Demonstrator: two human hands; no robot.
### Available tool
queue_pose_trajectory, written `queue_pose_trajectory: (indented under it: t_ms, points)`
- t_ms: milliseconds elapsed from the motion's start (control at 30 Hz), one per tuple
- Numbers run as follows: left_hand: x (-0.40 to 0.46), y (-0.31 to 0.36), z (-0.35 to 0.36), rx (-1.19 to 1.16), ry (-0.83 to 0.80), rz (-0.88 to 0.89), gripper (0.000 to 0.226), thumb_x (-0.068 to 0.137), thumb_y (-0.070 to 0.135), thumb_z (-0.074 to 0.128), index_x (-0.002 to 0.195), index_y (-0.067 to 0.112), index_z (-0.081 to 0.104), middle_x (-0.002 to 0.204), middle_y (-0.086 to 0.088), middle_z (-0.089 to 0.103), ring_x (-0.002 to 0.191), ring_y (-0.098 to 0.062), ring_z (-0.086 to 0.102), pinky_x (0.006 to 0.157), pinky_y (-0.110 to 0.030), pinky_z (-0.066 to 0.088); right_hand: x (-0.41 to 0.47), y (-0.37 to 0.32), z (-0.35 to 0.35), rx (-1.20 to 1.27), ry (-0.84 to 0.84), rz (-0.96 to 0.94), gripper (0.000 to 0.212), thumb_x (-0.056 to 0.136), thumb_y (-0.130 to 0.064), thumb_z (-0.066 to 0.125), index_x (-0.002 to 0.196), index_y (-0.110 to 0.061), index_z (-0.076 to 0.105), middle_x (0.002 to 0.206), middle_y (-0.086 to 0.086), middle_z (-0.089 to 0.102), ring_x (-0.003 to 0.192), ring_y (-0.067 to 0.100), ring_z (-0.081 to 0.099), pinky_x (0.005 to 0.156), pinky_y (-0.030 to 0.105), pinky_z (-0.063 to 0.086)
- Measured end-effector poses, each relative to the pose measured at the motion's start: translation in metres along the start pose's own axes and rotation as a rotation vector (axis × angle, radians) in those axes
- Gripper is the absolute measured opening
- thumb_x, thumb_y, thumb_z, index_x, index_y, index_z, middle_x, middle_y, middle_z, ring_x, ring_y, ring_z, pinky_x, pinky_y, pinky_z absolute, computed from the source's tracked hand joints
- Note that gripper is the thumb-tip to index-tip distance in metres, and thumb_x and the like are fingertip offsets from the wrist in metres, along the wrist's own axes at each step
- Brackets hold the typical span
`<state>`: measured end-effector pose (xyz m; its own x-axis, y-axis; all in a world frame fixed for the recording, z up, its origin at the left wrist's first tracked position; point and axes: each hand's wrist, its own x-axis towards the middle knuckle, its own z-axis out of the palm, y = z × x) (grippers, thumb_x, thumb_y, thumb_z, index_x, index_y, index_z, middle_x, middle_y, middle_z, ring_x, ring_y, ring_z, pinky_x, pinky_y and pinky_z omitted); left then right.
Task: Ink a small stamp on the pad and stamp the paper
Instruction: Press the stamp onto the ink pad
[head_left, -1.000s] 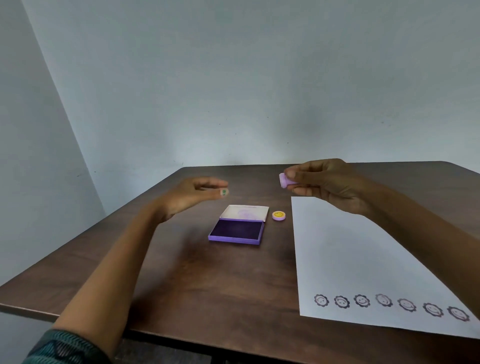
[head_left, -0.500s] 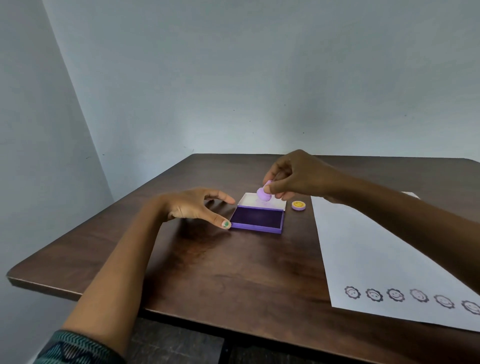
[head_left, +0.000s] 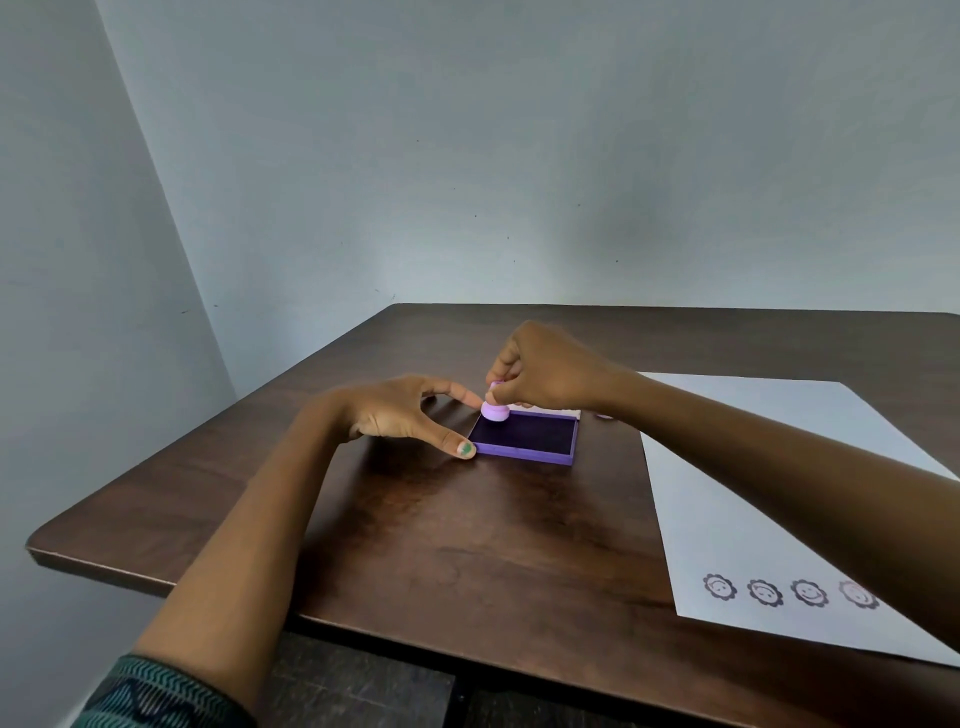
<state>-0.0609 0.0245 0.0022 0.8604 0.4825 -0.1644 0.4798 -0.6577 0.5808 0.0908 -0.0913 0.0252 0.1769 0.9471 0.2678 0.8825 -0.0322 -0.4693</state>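
A purple ink pad (head_left: 530, 436) lies open on the dark wooden table (head_left: 467, 545). My right hand (head_left: 545, 371) pinches a small lilac stamp (head_left: 494, 410) from above, and the stamp's base rests on the pad's far left corner. My left hand (head_left: 405, 413) braces the pad's left side, thumb at the near corner and forefinger at the far corner. A white sheet of paper (head_left: 753, 493) lies to the right, with a row of several flower-face prints (head_left: 763, 592) near its front edge; my right forearm hides part of the row.
The pad's white lid sits behind it, mostly hidden by my right hand. The table's left edge and front left corner (head_left: 36, 545) are near. Grey walls stand behind and to the left.
My right hand brought the stamp from above the paper's top over to the pad and lowered it onto the ink. My left hand dropped to the table and closed in on the pad's left side.
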Motion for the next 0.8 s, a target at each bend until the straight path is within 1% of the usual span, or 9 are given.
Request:
queue_pose_trajectory:
  t_ms: [133,267,333,400,600,667,733,767,800]
  points:
    - [0.0,-0.001,0.0,0.002,0.001,0.0,0.049,0.065,0.046,0.079,0.106,0.056,0.055,0.125,0.019,0.039,0.12,-0.005,0.031,0.095,-0.024,0.021,0.0,-0.002,0.003,-0.036,-0.004,-0.02,0.021,0.07,-0.009,0.074,0.091,-0.004,0.076,0.094,0.01,0.076,0.081,0.017,0.065,0.07,0.026,0.048]
    - [-0.001,-0.001,0.0,-0.005,-0.003,0.005,0.046,0.064,0.046,0.079,0.102,0.059,0.055,0.124,0.021,0.039,0.12,-0.003,0.03,0.095,-0.023,0.02,0.0,-0.005,0.004,-0.1,-0.008,-0.065,0.021,0.074,-0.009,0.071,0.094,-0.004,0.075,0.098,0.012,0.075,0.089,0.021,0.067,0.075,0.027,0.05]
    - [-0.001,-0.001,0.001,-0.002,-0.002,0.012,0.046,0.065,0.046,0.079,0.101,0.059,0.055,0.127,0.021,0.04,0.122,-0.004,0.031,0.096,-0.023,0.019,0.0,-0.006,0.007,-0.13,-0.01,-0.096,0.021,0.076,-0.009,0.069,0.095,-0.002,0.074,0.098,0.014,0.075,0.09,0.024,0.067,0.08,0.033,0.052]
    - [-0.001,-0.001,0.001,0.002,0.0,0.012,0.047,0.065,0.046,0.079,0.104,0.057,0.055,0.131,0.019,0.039,0.125,-0.005,0.031,0.097,-0.024,0.019,-0.001,-0.005,0.01,-0.149,-0.002,-0.117,0.02,0.077,-0.008,0.069,0.095,-0.001,0.073,0.098,0.016,0.074,0.09,0.027,0.067,0.082,0.038,0.052]
    - [0.001,-0.001,0.002,0.014,0.012,0.007,0.055,0.064,0.047,0.079,0.114,0.051,0.056,0.141,0.016,0.038,0.13,-0.005,0.028,0.099,-0.025,0.018,0.0,-0.004,0.011,-0.126,0.011,-0.085,0.02,0.076,-0.009,0.07,0.095,-0.002,0.074,0.099,0.014,0.074,0.088,0.025,0.066,0.078,0.033,0.05]
    - [0.0,-0.001,0.002,0.011,0.015,0.008,0.056,0.062,0.048,0.079,0.113,0.051,0.056,0.144,0.014,0.037,0.134,-0.008,0.027,0.1,-0.025,0.018,-0.001,-0.005,0.013,-0.138,0.026,-0.092,0.018,0.076,-0.008,0.07,0.093,-0.001,0.074,0.095,0.016,0.074,0.086,0.028,0.067,0.078,0.036,0.052]
    - [0.0,-0.001,0.002,0.005,0.018,0.008,0.056,0.059,0.051,0.079,0.111,0.052,0.057,0.145,0.013,0.038,0.135,-0.009,0.027,0.101,-0.026,0.019,-0.005,-0.006,0.017,-0.194,0.059,-0.119,0.016,0.078,-0.009,0.066,0.089,0.0,0.073,0.088,0.02,0.073,0.081,0.032,0.065,0.071,0.037,0.051]
    - [0.0,0.0,0.003,0.004,0.018,0.008,0.057,0.058,0.052,0.079,0.11,0.052,0.057,0.144,0.013,0.038,0.135,-0.01,0.027,0.103,-0.027,0.019,-0.008,-0.006,0.019,-0.234,0.074,-0.135,0.016,0.079,-0.01,0.064,0.087,0.001,0.072,0.082,0.02,0.071,0.075,0.033,0.062,0.064,0.035,0.047]
    - [0.0,0.0,0.003,0.003,0.018,0.01,0.056,0.057,0.052,0.079,0.109,0.052,0.057,0.144,0.013,0.039,0.136,-0.01,0.027,0.105,-0.028,0.02,-0.01,-0.005,0.021,-0.275,0.082,-0.15,0.015,0.08,-0.011,0.063,0.085,0.001,0.071,0.074,0.019,0.066,0.069,0.033,0.057,0.058,0.032,0.04]
